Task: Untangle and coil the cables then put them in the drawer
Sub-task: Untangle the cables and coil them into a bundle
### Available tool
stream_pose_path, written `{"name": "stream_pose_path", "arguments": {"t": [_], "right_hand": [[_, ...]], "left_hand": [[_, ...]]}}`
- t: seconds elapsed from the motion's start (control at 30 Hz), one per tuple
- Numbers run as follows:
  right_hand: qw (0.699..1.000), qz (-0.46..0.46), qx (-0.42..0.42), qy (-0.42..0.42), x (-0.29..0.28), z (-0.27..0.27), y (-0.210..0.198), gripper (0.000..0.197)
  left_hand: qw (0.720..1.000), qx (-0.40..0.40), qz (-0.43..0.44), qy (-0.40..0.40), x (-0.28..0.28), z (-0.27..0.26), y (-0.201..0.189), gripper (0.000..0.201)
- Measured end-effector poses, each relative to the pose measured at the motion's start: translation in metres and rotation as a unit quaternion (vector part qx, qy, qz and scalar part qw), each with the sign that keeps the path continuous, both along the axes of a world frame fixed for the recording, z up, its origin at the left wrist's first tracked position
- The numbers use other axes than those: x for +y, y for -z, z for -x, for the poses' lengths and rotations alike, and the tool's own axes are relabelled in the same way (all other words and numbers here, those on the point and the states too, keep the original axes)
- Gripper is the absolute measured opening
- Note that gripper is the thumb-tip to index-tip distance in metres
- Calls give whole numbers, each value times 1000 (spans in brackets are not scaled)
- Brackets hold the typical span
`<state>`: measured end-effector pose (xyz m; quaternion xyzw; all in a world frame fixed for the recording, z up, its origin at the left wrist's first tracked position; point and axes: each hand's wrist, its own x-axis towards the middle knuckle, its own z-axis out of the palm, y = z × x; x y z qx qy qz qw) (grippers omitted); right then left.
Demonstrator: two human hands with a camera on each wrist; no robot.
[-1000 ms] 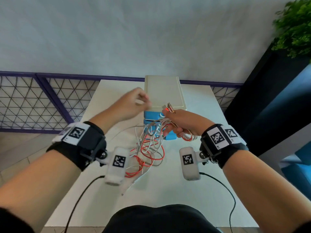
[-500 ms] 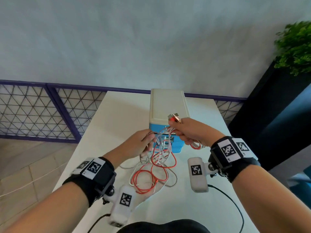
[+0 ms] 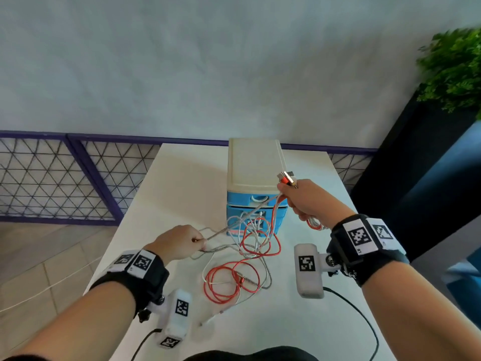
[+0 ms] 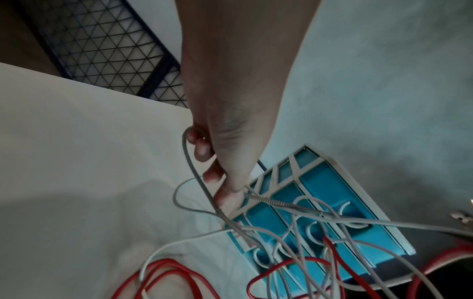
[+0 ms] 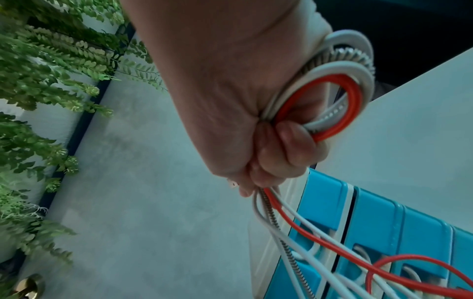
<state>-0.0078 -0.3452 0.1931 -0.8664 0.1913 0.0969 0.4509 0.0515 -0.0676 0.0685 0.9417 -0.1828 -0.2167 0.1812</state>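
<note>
While I stand at the white table (image 3: 166, 183) | blue drawer unit (image 3: 256, 201) closed, centre | tangled cables (image 3: 244, 259) lie before it | my right hand (image 3: 308, 201) fists their plug ends, raised | my left hand (image 3: 179, 242) pinches the braided strand (image 4: 271, 201).

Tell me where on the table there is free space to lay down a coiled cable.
The white table is bare left of the drawer unit, beyond the left hand, and along the near edge between the forearms. The middle is crowded: the red and white cables sprawl before the drawers, below the right hand.
</note>
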Motion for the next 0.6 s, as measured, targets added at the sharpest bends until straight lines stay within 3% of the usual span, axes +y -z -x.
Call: {"name": "stream_pose_path", "arguments": {"t": [0.1,0.17,0.23,0.3,0.37,0.43,0.5,0.6], "right_hand": [[1000,11,5,-12,2,2,0,41],[1000,12,4,-23,5,2,0,35],[999,-3,10,-47,11,2,1,30],[995,-27,18,-97,20,2,2,31],[988,-58,19,-145,27,2,0,34],[983,-96,8,-160,30,4,-5,36],[981,-108,-11,-159,28,4,-9,35],[985,-123,-46,-115,23,2,-12,26]], "left_hand": [[996,-91,0,-6,-12,6,-6,18],[980,-186,74,-16,-27,16,-20,18],[954,-247,171,-12,-47,26,-39,33],[942,-189,276,17,-70,35,-57,50],[931,-67,355,48,-89,40,-68,62],[912,10,407,47,-99,36,-68,60],[912,27,407,39,-100,30,-62,49],[946,-31,312,87,-93,26,-50,29]]}}
